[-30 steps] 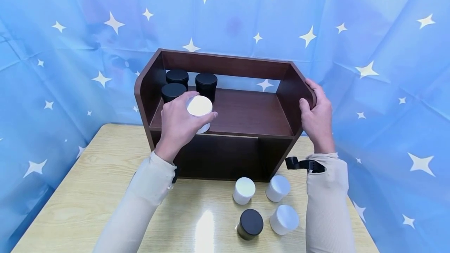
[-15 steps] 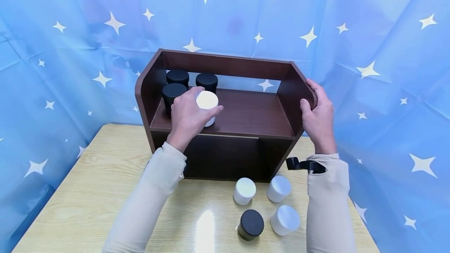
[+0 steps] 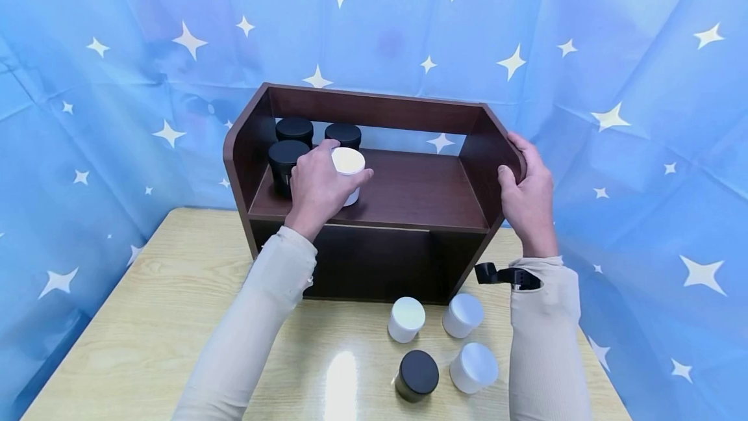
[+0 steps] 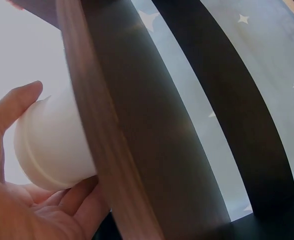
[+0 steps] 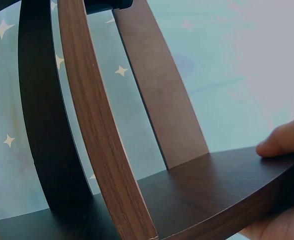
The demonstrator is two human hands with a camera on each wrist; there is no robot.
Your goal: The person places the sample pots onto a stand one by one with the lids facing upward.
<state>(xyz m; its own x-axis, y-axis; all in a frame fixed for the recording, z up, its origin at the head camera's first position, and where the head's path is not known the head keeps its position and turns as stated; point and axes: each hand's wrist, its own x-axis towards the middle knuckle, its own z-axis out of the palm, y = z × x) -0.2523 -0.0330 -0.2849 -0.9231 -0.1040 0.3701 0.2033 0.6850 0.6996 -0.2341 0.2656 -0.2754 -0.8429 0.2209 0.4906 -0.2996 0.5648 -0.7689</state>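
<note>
My left hand [image 3: 321, 184] grips a white lidded jar [image 3: 349, 162] at the upper shelf of a dark brown wooden rack [image 3: 415, 187]. In the left wrist view, thumb and fingers curl round the jar [image 4: 57, 142], close to the shelf's front edge. Whether its base touches the board cannot be told. Beside and behind it stand a front black jar [image 3: 287, 153], a back-corner black jar [image 3: 295, 127] and another black jar [image 3: 343, 134], partly hidden. My right hand [image 3: 528, 197] holds the rack's right side panel [image 3: 493, 154], its thumb inside, as the right wrist view shows.
On the wooden table [image 3: 152, 317], in front of the rack, stand a white jar [image 3: 406, 319], a second white jar [image 3: 463, 315], a third white jar [image 3: 474, 368] and a black jar [image 3: 417, 375]. A star-patterned blue cloth [image 3: 386, 25] hangs behind.
My left hand has carried the white jar to the right and slightly back along the shelf, away from the front black jar. The right hand keeps its hold on the panel.
</note>
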